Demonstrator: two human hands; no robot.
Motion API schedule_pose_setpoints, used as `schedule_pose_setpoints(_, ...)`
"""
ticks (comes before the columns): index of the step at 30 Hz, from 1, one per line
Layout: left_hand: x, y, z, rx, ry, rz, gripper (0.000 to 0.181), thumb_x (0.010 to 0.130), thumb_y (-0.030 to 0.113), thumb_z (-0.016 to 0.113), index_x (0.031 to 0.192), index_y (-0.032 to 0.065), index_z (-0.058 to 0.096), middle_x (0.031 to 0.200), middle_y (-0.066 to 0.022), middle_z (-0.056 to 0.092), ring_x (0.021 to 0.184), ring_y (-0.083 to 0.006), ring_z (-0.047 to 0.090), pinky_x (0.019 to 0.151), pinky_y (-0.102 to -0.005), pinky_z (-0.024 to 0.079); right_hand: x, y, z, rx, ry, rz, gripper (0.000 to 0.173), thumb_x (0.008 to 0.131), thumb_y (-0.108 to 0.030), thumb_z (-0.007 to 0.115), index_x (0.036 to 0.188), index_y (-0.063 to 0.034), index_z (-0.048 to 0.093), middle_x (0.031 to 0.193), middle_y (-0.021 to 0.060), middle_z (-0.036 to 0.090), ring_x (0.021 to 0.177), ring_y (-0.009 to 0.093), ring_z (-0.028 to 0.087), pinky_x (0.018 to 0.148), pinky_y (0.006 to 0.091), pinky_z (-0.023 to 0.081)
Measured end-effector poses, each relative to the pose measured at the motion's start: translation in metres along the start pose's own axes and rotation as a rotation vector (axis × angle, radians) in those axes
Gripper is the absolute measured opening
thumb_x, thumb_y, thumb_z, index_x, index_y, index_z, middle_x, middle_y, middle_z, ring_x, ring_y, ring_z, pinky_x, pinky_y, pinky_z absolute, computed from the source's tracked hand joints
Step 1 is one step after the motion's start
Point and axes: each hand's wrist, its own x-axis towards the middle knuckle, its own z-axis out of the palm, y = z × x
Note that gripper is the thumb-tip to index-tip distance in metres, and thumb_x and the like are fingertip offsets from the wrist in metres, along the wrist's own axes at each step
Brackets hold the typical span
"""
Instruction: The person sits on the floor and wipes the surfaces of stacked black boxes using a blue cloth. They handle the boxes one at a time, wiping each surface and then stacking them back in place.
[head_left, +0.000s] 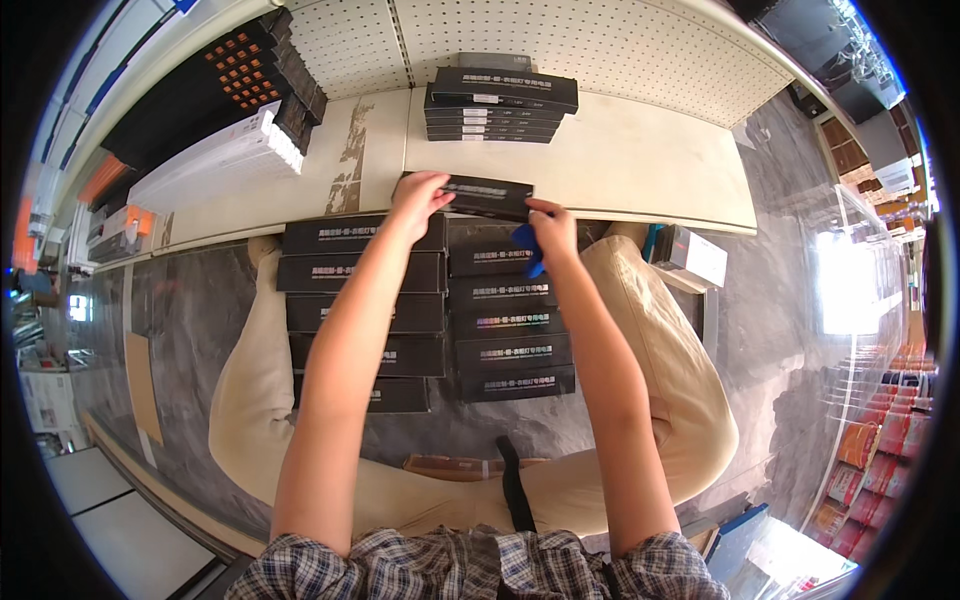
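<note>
My left hand (421, 201) grips the left end of a flat black cardboard box (487, 196) with printed writing. At its other end, my right hand (553, 229) pinches the near corner and also has a crumpled blue cloth (529, 249) in it. The box is over the front edge of a cream metal shelf (645, 165); whether it touches the shelf is unclear. Farther back on that shelf sits a stack of similar black boxes (499, 91). Between my legs, more black boxes lie on the floor in a left column (337, 274) and a right column (517, 352), partly hidden by my forearms.
Long white boxes (217, 157) and black boxes with orange squares (217, 82) fill the shelf's left part. A perforated back panel (540, 34) rises behind. A white-faced box (690, 259) stands by my right knee. A brown cardboard piece (450, 466) lies on the grey floor.
</note>
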Motion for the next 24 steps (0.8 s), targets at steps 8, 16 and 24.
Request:
schedule_pose_setpoints(8, -0.041, -0.02, 0.018, 0.76, 0.052, 0.513, 0.02, 0.079, 0.004, 0.062, 0.098, -0.0007, 0.065, 0.095, -0.0141, 0.065, 0.089, -0.0238, 0.063, 0.082, -0.0339, 0.052, 0.007, 0.046, 0.026, -0.241, 0.245, 0.085, 0.047, 0.085, -0.019, 0.068, 0.126, -0.0022, 0.053, 0.127, 0.0196, 0.053, 0.099, 0.033, 0.065, 0.083, 0.0419, 0.053)
schedule_pose_setpoints(16, -0.103, -0.031, -0.044, 0.781, 0.053, 0.554, 0.024, 0.084, -0.01, 0.056, 0.103, 0.0031, 0.06, 0.106, -0.007, 0.059, 0.098, -0.0185, 0.06, 0.082, -0.0291, 0.051, -0.012, -0.011, 0.045, -1.252, -0.172, -0.301, 0.1, 0.08, -0.039, 0.077, 0.154, -0.0142, 0.015, 0.16, 0.0156, 0.018, 0.119, 0.034, 0.059, 0.088, 0.0415, 0.056)
schedule_pose_setpoints(24, -0.167, -0.026, -0.08, 0.866, 0.009, 0.562, 0.033, 0.079, -0.01, 0.059, 0.11, 0.0024, 0.057, 0.107, -0.0112, 0.058, 0.101, -0.0271, 0.06, 0.09, -0.0355, 0.049, -0.027, -0.002, 0.022, -1.0, -0.067, -0.382, 0.081, 0.072, -0.027, 0.08, 0.139, -0.0026, 0.041, 0.14, 0.0184, 0.045, 0.118, 0.039, 0.055, 0.095, 0.0441, 0.05)
